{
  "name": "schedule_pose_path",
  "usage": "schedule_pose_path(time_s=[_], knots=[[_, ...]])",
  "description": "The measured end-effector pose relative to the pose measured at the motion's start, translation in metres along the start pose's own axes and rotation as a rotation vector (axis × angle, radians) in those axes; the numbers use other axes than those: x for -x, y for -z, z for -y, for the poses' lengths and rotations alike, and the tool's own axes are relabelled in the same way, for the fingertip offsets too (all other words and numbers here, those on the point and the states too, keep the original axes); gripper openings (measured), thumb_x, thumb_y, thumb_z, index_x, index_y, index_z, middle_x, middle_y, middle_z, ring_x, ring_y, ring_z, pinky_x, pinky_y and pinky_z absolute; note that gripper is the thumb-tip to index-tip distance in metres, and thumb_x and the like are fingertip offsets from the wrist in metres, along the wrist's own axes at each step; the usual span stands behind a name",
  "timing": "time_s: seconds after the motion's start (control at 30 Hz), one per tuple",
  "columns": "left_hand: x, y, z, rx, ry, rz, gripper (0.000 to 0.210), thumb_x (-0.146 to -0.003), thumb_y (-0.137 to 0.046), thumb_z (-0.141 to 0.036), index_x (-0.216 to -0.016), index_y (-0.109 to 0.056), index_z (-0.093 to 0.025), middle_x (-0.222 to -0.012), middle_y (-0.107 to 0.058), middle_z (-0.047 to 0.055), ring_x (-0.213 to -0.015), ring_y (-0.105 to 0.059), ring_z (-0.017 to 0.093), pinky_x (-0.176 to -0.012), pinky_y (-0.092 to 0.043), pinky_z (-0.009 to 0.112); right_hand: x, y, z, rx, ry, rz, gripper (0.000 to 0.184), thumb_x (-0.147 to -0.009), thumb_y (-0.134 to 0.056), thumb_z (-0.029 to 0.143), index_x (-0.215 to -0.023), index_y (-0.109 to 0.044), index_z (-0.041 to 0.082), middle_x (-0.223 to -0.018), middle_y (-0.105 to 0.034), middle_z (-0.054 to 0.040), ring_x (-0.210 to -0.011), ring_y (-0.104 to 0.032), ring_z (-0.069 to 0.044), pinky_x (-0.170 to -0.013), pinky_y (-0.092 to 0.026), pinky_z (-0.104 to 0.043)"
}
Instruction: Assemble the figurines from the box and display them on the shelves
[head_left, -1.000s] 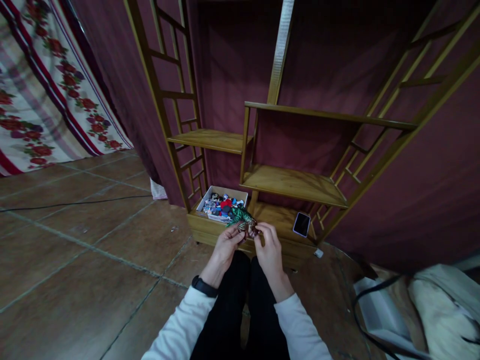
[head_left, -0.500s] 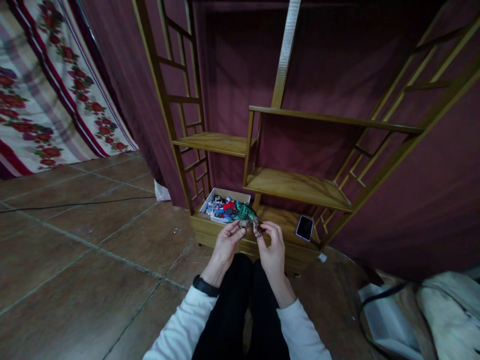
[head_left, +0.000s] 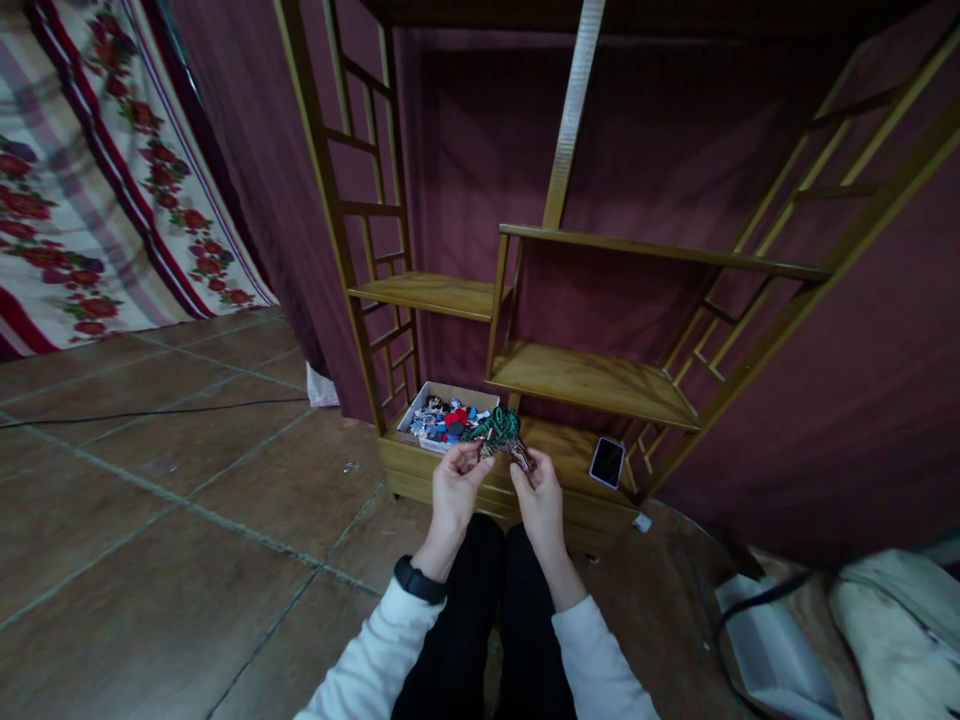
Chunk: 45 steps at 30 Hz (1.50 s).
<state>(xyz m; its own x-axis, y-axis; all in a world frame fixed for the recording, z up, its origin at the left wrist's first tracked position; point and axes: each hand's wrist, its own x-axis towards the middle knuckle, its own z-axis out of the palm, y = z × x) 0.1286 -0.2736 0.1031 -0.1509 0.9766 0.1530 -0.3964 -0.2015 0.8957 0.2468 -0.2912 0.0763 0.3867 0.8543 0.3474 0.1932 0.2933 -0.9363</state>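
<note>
My left hand (head_left: 457, 490) pinches one end of a shiny, crumpled green and brown piece (head_left: 501, 428) that looks like gathered fabric. At its other end, the thumb and fingers of my right hand (head_left: 540, 500) close on the brown part. The green part bulges up between and beyond my hands; its exact kind is too small to make out. Just behind it and to the left, a shallow white box (head_left: 480, 397) holds many small colourful items (head_left: 452, 422), including red and blue ones.
The box rests on the low base of a wooden shelf unit (head_left: 592, 375). A phone (head_left: 607, 463) lies on the base at right. On the floor at lower right are a whitish plastic bin (head_left: 780, 650) and a pale bag (head_left: 892, 620). A black cable (head_left: 150, 413) crosses the tiles.
The green part has bunched up and risen between my hands, where before it drooped leftward over the box. My right hand has shifted slightly left and down. The view has tilted a little.
</note>
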Motion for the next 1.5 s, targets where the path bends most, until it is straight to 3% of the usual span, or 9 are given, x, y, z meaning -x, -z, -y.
schedule_pose_path(time_s=[0.5,0.83,1.03,1.23,1.5], knots=[[0.009,-0.01,0.009,-0.077,0.002,0.051,0.032,-0.062,-0.074,-0.025,-0.089,-0.059,-0.017,-0.077,-0.063,0.0,-0.065,-0.06,0.011,-0.067,-0.046,0.024,-0.013,0.001,-0.01,0.066,-0.053,-0.052,0.031,-0.075,-0.055,0.047,-0.091,-0.056,0.02,-0.079,-0.066,-0.0005,-0.071,-0.062,-0.017,-0.062,-0.05,-0.029],[0.005,-0.008,0.008,0.039,0.153,0.055,0.04,-0.056,-0.079,-0.025,-0.086,-0.055,-0.016,-0.071,-0.062,-0.002,-0.062,-0.062,0.012,-0.059,-0.045,0.022,-0.017,0.002,-0.001,0.249,-0.022,-0.088,0.033,-0.076,-0.056,0.049,-0.092,-0.057,0.021,-0.081,-0.068,-0.0031,-0.073,-0.063,-0.02,-0.066,-0.045,-0.029],[0.002,-0.002,0.01,0.088,0.242,0.086,0.04,-0.057,-0.079,-0.026,-0.087,-0.056,-0.015,-0.072,-0.066,0.002,-0.065,-0.064,0.014,-0.055,-0.044,0.021,-0.015,0.006,0.006,0.364,0.056,-0.112,0.031,-0.076,-0.054,0.049,-0.091,-0.056,0.021,-0.08,-0.066,-0.0031,-0.07,-0.062,-0.019,-0.062,-0.042,-0.028],[0.002,-0.002,0.009,0.107,0.245,0.079,0.041,-0.053,-0.081,-0.025,-0.084,-0.055,-0.015,-0.07,-0.065,0.0,-0.065,-0.064,0.015,-0.057,-0.045,0.023,-0.016,0.005,0.008,0.276,0.04,-0.084,0.03,-0.077,-0.054,0.046,-0.094,-0.056,0.021,-0.084,-0.066,-0.0034,-0.071,-0.063,-0.019,-0.064,-0.044,-0.028],[0.004,-0.005,0.013,0.008,0.099,0.031,0.042,-0.05,-0.08,-0.018,-0.084,-0.056,-0.018,-0.067,-0.061,-0.004,-0.059,-0.056,0.009,-0.06,-0.044,0.021,-0.019,0.0,-0.013,0.076,-0.05,-0.007,0.028,-0.076,-0.053,0.043,-0.091,-0.059,0.019,-0.082,-0.067,-0.0023,-0.076,-0.062,-0.019,-0.07,-0.048,-0.03]])
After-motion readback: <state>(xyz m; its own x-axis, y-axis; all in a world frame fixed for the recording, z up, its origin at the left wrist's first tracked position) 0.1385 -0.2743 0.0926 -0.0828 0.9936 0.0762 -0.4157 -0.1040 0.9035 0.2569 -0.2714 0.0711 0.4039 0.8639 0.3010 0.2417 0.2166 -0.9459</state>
